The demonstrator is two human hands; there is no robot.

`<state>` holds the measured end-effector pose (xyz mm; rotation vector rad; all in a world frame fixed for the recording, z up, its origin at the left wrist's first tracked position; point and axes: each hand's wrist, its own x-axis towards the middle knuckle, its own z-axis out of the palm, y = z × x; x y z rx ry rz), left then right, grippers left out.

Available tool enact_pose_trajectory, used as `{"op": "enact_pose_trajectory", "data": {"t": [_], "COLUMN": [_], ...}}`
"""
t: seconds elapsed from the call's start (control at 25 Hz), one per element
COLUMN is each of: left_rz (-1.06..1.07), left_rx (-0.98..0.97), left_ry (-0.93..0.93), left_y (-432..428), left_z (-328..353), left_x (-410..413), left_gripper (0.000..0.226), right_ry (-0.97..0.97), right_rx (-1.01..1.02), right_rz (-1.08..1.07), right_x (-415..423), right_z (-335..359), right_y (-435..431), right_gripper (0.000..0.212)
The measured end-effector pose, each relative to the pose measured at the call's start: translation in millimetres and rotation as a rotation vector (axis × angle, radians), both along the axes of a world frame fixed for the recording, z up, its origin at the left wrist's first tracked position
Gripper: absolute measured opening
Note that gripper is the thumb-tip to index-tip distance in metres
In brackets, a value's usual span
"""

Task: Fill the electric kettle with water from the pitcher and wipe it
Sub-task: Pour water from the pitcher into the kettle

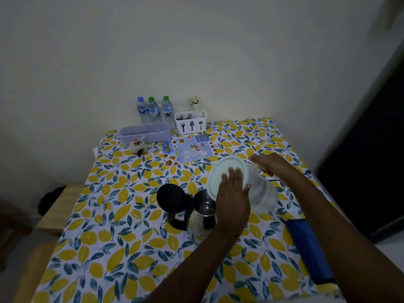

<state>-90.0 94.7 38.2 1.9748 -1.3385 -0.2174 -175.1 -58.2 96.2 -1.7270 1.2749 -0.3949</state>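
Observation:
A steel electric kettle (201,221) with a black handle stands mid-table, its black lid (170,196) flipped open to the left. A clear plastic pitcher (262,193) is tilted left over the kettle's mouth. My right hand (271,167) grips the pitcher's handle on its far side. My left hand (232,193) lies flat on the pitcher's pale round lid (225,171), fingers apart, and hides part of the kettle's rim. A folded blue cloth (308,250) lies at the right table edge.
The table wears a lemon-print cloth (122,215). Against the back wall stand three water bottles (154,110), a white cutlery holder (190,122), a grey box (145,133), a small jar (136,145) and a printed menu (188,150). A wooden bench (56,211) sits left.

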Motion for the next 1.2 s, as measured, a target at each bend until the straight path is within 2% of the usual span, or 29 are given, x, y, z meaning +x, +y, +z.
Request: {"op": "enact_pose_trajectory", "data": {"t": [1.2], "left_rz": [0.089], "left_rx": [-0.091], "left_ry": [0.070], "left_y": [0.7], "left_z": [-3.7], "left_x": [-2.4], "left_gripper": [0.051], "right_ry": [0.054], "right_rx": [-0.047], "right_rz": [0.068], "right_x": [11.9], "right_z": [10.0], "right_y": [1.0], "right_gripper": [0.052]}}
